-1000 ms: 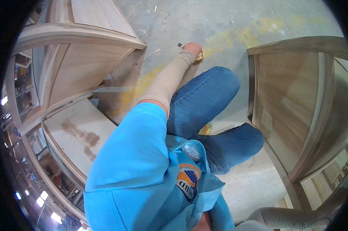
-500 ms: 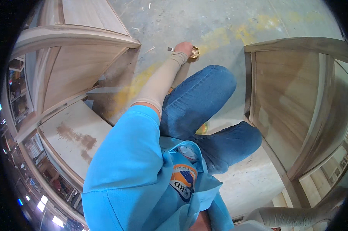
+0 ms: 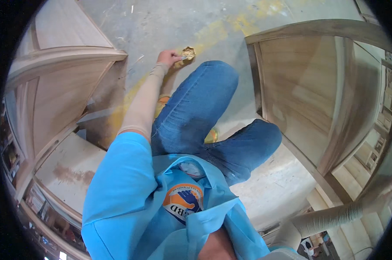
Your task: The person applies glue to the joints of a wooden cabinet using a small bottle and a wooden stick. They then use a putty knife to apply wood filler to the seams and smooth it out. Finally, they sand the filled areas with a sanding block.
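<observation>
Since half a second earlier, the left hand (image 3: 168, 58) had come clear to the left of the gold lump (image 3: 188, 52), which it had crowded closely before, and the right hand (image 3: 380, 198) had come into sight by the right rim. On the concrete floor (image 3: 161, 26) the lump sat beside the faded yellow paint (image 3: 213, 35), just beyond the bent left knee (image 3: 219, 78). A thin pale tool (image 3: 184, 58) reached from the left fingers to the lump's lower left edge; whether its tip touched could not be told. Those fingers were pinched together on the tool, pointing right, with the arm stretched forward nearly straight in its beige sleeve (image 3: 140, 99) and the back of the hand upward. The lump looked rounded, crinkled and shiny, with uneven edges and a paler hollow in its face. Farther out, a wooden cabinet (image 3: 65, 86) stood on the left and a wooden panel unit (image 3: 295, 82) on the right. Beside the latter's lower frame the right arm lay out sideways, its fingers extended; I could not tell whether they grasped anything. Nearest the camera spread the blue shirt (image 3: 118, 182).
</observation>
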Motion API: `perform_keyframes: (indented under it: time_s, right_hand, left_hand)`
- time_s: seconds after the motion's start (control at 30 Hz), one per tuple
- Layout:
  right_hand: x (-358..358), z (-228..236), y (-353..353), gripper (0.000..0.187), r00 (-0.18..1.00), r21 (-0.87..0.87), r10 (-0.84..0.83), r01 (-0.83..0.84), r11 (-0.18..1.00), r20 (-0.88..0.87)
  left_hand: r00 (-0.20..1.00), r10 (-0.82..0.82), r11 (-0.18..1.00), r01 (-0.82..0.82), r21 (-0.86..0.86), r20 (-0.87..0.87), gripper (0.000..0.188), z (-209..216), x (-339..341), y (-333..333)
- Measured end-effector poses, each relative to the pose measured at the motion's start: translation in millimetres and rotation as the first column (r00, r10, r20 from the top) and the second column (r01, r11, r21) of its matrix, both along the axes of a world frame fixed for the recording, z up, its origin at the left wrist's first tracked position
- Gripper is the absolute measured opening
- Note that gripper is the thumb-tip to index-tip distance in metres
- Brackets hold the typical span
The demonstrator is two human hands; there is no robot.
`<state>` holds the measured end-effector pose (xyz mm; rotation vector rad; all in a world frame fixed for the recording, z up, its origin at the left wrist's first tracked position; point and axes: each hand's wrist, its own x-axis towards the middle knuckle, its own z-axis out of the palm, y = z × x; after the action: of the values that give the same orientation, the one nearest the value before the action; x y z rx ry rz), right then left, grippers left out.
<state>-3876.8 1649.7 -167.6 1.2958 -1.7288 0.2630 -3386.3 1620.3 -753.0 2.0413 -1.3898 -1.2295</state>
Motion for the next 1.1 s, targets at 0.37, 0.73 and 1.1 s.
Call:
perform_keyframes:
  time_s: [0.37, 0.73, 1.1]
  right_hand:
    - [5, 17, -3, 0.067, 0.976, 0.142, 0.218, -0.211, 0.967, -0.032]
    - [5, 31, -4, 0.063, 0.981, 0.142, 0.182, -0.172, 0.975, -0.063]
    - [8, 29, -38, 0.064, 0.988, 0.304, 0.131, -0.099, 0.948, -0.088]
  left_hand:
    - [0.583, 0.299, 0.930, -0.356, 0.093, -0.756, 0.015, 94, 29, -4]
    - [0.453, -0.179, 0.860, -0.359, -0.363, -0.873, 0.008, 270, -9, -59]
    - [0.275, -0.420, 0.836, -0.254, -0.487, -0.865, 0.009, 321, -108, -108]
